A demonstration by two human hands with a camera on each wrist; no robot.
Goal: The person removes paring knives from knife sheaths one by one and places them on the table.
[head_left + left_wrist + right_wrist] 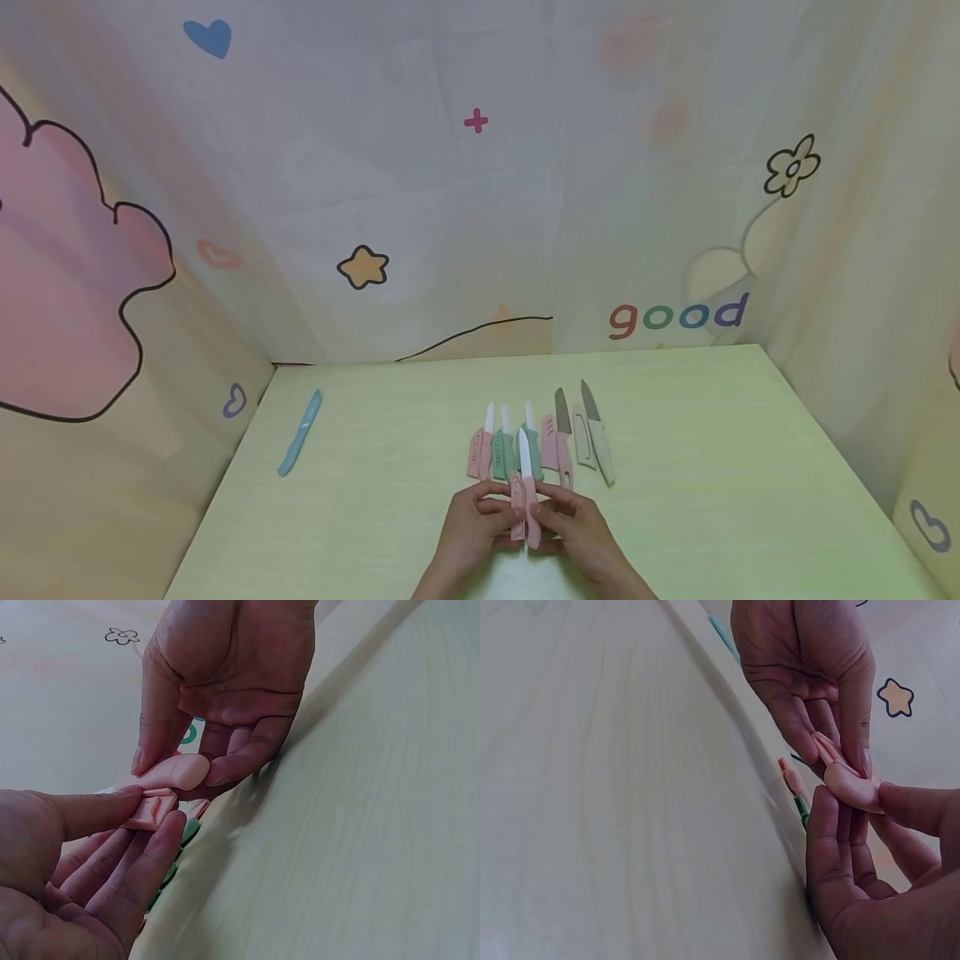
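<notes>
Just above the near part of the table, my left hand [472, 523] pinches a pink knife sheath [517, 493] between thumb and fingers. Beside it, my right hand [583, 527] grips the pink handle of a small paring knife [533, 521], its white blade bare and pointing away from me. Sheath and knife stand side by side, close together. In the left wrist view the end of the sheath [152, 809] faces the camera, with the rounded handle [176, 772] against it. The right wrist view shows the handle [851, 789] between right thumb and fingers.
Behind the hands lie a pink knife [487, 450], two green knives [507, 450] [534, 446], a larger pink knife [564, 446] and a cream knife [600, 442], with sheaths beside them. A blue knife [302, 433] lies far left. Patterned curtains [420, 183] border the table [712, 500].
</notes>
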